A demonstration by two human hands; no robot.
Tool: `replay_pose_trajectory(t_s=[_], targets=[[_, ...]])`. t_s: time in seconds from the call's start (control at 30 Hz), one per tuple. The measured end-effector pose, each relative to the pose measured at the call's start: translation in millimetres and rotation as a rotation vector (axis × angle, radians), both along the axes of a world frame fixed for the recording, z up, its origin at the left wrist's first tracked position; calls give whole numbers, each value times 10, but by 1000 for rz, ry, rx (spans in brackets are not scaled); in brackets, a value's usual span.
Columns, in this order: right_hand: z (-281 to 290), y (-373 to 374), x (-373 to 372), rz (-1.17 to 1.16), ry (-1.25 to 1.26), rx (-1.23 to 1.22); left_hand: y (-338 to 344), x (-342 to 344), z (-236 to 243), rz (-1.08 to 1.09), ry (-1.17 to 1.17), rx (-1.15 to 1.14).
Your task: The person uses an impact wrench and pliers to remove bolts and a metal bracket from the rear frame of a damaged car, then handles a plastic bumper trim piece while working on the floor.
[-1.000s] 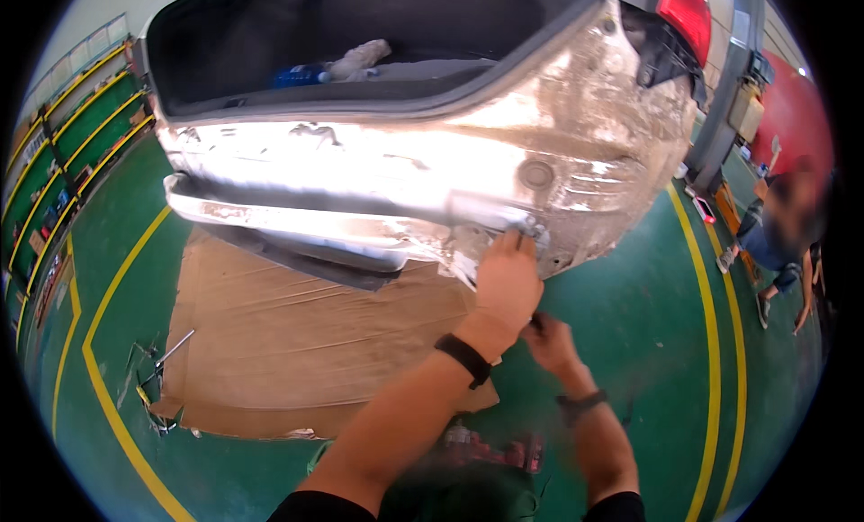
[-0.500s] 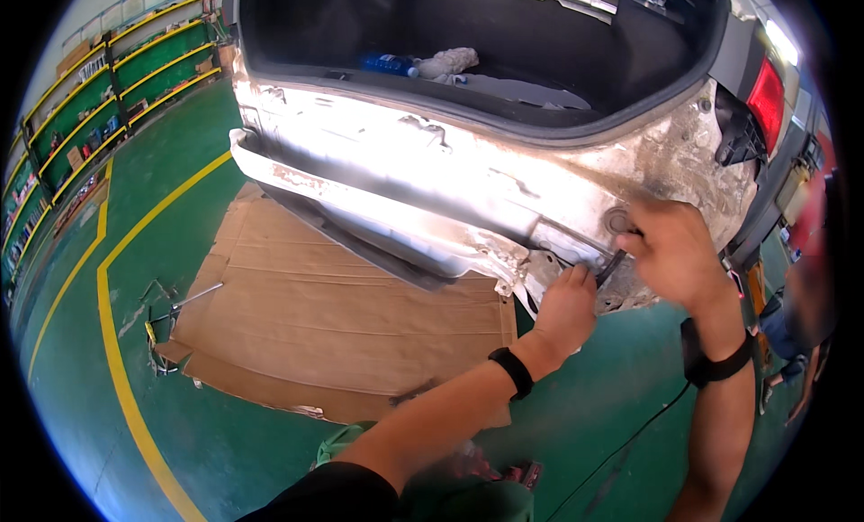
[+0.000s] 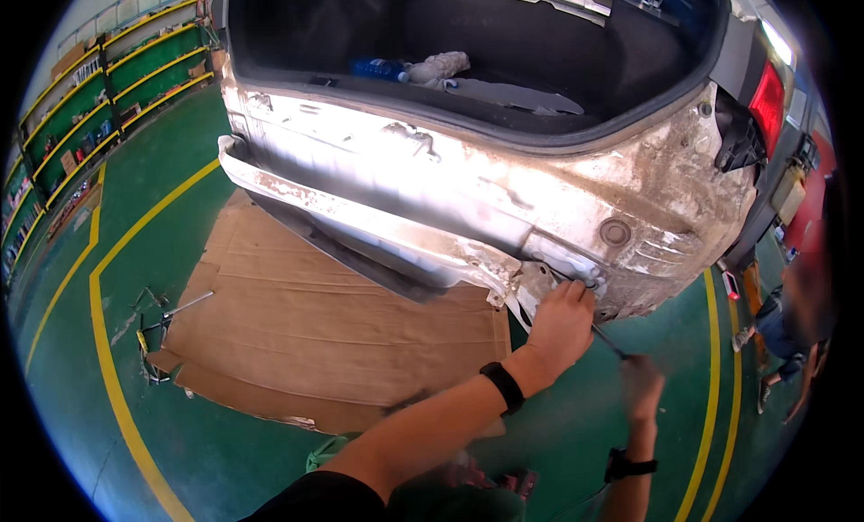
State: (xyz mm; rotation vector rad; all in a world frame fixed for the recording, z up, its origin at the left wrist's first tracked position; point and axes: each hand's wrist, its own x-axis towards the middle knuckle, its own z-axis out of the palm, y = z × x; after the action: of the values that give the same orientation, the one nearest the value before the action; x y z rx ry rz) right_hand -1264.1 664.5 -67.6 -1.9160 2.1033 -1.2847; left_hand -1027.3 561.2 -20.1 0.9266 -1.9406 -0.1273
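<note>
My left hand (image 3: 565, 322) is closed at the bracket end of a white bumper beam (image 3: 360, 205), low on the rear of a stripped car body (image 3: 621, 193). Its fingers are wrapped about the head end of a slim dark wrench (image 3: 608, 341); the head itself is hidden. My right hand (image 3: 641, 384), smeared by motion, is closed round the handle's outer end, below and to the right of the left hand. The beam hangs at a slant, with its right end against the panel.
A flattened cardboard sheet (image 3: 351, 342) lies on the green floor under the beam. Metal tools (image 3: 155, 337) lie by its left edge. The open trunk holds a blue bottle (image 3: 380, 69). Shelves (image 3: 90, 108) stand at far left; a person (image 3: 792, 328) is at right.
My right hand has swung down from the panel's round plug, carrying the wrench handle from up-right to down-right. My left hand stays at the bracket. The view has shifted slightly.
</note>
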Motion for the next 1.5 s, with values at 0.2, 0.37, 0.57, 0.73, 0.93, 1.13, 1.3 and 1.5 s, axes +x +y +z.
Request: replay_pose_trajectory(t_s=[0.2, 0.37, 0.57, 0.73, 0.93, 1.13, 1.3, 1.5], targets=[[-889, -409, 953, 197, -249, 299, -8, 36, 4, 40, -36, -3], [-1282, -735, 1309, 272, -524, 50, -31, 27, -32, 69, -95, 3], [-1063, -485, 1026, 160, -447, 62, 12, -5, 15, 103, -125, 19], [-861, -137, 833, 117, -487, 171, 23, 88, 16, 106, -171, 18], [-1019, -341, 794, 181, -754, 353, -78, 24, -98, 61, -70, -54], [-207, -40, 318, 28, -251, 223, 12, 23, 137, 62, -28, 44], [1422, -115, 135, 41, -83, 78, 1, -12, 148, 91, -98, -80], [2320, -787, 1192, 344, 546, -37, -25, 87, 109, 79, -77, 36]])
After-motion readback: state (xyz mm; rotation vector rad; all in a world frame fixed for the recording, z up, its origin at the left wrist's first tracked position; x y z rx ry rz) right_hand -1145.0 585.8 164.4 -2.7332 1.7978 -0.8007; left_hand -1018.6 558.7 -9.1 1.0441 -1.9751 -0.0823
